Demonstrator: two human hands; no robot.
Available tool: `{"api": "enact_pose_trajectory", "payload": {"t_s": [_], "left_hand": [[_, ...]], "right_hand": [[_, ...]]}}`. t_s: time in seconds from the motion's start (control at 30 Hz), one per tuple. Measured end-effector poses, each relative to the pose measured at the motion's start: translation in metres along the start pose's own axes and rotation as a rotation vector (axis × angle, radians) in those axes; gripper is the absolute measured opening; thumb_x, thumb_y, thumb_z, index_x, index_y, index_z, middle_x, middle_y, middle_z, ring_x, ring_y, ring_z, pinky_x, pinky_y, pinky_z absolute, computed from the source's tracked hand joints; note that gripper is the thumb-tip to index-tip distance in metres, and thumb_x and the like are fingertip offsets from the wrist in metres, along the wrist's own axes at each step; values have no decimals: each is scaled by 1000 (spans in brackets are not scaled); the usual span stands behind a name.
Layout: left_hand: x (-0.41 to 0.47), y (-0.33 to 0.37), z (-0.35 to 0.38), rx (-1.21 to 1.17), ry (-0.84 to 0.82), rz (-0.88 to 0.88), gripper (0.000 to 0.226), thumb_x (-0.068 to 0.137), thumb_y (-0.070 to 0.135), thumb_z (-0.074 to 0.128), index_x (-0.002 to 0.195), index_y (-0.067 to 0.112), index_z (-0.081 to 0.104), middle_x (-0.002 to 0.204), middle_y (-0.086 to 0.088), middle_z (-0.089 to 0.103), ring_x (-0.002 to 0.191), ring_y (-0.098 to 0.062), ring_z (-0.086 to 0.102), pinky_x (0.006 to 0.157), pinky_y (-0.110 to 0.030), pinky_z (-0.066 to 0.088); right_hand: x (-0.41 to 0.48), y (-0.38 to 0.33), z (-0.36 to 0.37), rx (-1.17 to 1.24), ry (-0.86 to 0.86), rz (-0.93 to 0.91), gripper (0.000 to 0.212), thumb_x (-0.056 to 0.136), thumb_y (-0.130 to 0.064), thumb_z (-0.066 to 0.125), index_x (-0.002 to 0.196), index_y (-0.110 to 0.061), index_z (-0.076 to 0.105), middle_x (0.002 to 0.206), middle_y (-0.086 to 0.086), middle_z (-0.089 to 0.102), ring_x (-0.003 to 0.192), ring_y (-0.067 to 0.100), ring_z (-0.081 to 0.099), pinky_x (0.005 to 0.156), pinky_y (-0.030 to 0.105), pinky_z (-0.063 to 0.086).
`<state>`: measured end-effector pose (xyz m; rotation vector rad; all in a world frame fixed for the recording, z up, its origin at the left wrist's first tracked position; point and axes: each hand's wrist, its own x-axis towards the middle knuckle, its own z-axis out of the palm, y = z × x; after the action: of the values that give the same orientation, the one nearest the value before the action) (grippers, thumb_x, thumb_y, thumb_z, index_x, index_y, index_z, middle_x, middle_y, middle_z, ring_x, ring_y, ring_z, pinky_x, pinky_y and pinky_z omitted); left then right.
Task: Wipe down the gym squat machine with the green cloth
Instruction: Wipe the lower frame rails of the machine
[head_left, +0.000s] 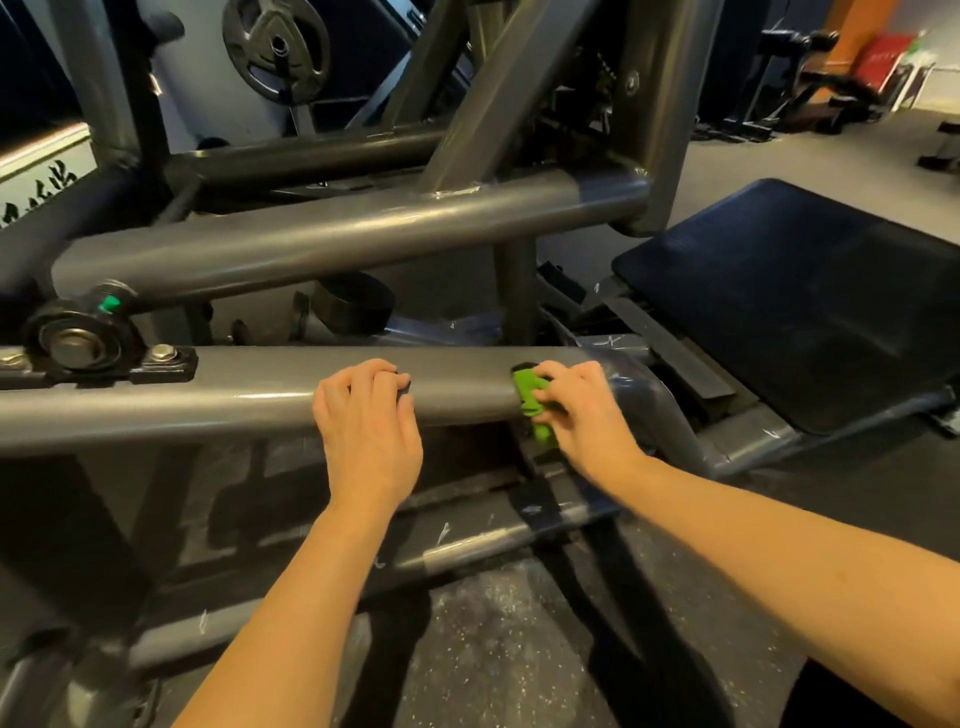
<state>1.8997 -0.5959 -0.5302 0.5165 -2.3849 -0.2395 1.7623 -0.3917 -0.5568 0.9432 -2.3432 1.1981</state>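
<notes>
Head cam, only one view here. The squat machine (363, 228) fills most of the frame, all fat grey tubing. One long grey tube (156, 405) runs across the middle, and both hands are on it.

The right hand (582, 410) sits right of centre. Its fingers are bunched around the green cloth (532, 402), pressing it onto the tube's top and front face, and a bit of cloth hangs under the tube's edge.

The left hand (366, 415) is at mid-frame, well apart from the cloth. It's draped over the tube with bent fingers, the tips on a small dark spot. Can't tell if it's really gripping anything.

The black footplate (805, 301) is on the right, the weight plate (275, 49) upper left. A bearing block (78, 343) is bolted on at the left edge. Speckled floor (493, 649) along the bottom.
</notes>
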Motion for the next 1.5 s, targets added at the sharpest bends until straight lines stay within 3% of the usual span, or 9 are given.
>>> {"api": "enact_pose_trajectory", "payload": {"t_s": [0.07, 0.17, 0.3, 0.57, 0.83, 1.03, 1.2, 1.37, 1.5], "left_hand": [[-1, 1, 1, -12, 8, -4, 19, 98, 21, 59, 117, 19, 62, 125, 1, 57, 118, -23, 45, 105, -40, 32], [-1, 0, 0, -54, 16, -1, 19, 97, 17, 59, 116, 17, 62, 125, 0, 57, 119, -24, 45, 105, -41, 31], [-1, -3, -3, -55, 5, 6, 23, 94, 18, 63, 117, 18, 64, 126, 1, 58, 121, -21, 46, 107, -39, 32], [5, 31, 13, 38, 21, 40, 16, 89, 26, 65, 104, 21, 66, 114, 2, 58, 114, -24, 48, 104, -41, 28], [3, 30, 29, -16, 9, 133, 24, 95, 28, 62, 117, 20, 62, 122, 1, 57, 114, -26, 48, 105, -41, 32], [2, 29, 35, 7, 55, 155, 20, 100, 25, 54, 118, 16, 61, 125, -4, 58, 115, -27, 47, 101, -42, 31], [1, 31, 35, 8, 28, 126, 23, 97, 27, 59, 118, 19, 60, 123, -2, 56, 115, -26, 46, 103, -44, 33], [5, 45, 23, 60, -44, 73, 22, 93, 30, 63, 113, 20, 62, 119, -2, 57, 112, -27, 46, 102, -44, 36], [12, 53, 24, 46, -70, 14, 20, 93, 29, 63, 112, 22, 64, 116, -1, 58, 112, -25, 46, 101, -43, 35]], "right_hand": [[-1, -10, -3, 87, 45, 183, 16, 92, -1, 55, 98, -13, 46, 98, 9, 43, 75, 18, 48, 61, 32, 37], [-7, -39, 30, 29, 37, -12, 9, 94, -5, 60, 92, -10, 53, 97, -3, 47, 83, 15, 43, 69, 30, 37], [-16, -72, 68, -95, -49, -133, 11, 85, -7, 72, 93, -8, 65, 105, 8, 50, 94, 20, 44, 75, 31, 38], [-13, 4, 7, -216, -100, -22, 18, 78, -1, 78, 85, -12, 66, 99, 7, 53, 93, 21, 48, 79, 33, 43], [-11, -20, 12, -131, -22, 3, 30, 71, 7, 82, 97, -3, 70, 110, 9, 60, 103, 11, 42, 92, 0, 29], [-2, -52, 44, -17, -36, -193, 38, 89, -2, 71, 128, -2, 67, 130, 14, 63, 119, 29, 52, 109, 20, 37], [-5, -12, 12, 15, -61, -35, 40, 87, 15, 58, 124, 4, 67, 126, 22, 59, 112, 18, 46, 101, 7, 38], [7, 8, -11, -163, -66, 184, 27, 90, 11, 47, 99, 3, 71, 99, 17, 61, 93, 31, 45, 86, 48, 47], [16, -43, 17, -119, -113, 89, 18, 93, 4, 55, 100, 2, 72, 104, 15, 57, 98, 31, 47, 87, 38, 45]]}}
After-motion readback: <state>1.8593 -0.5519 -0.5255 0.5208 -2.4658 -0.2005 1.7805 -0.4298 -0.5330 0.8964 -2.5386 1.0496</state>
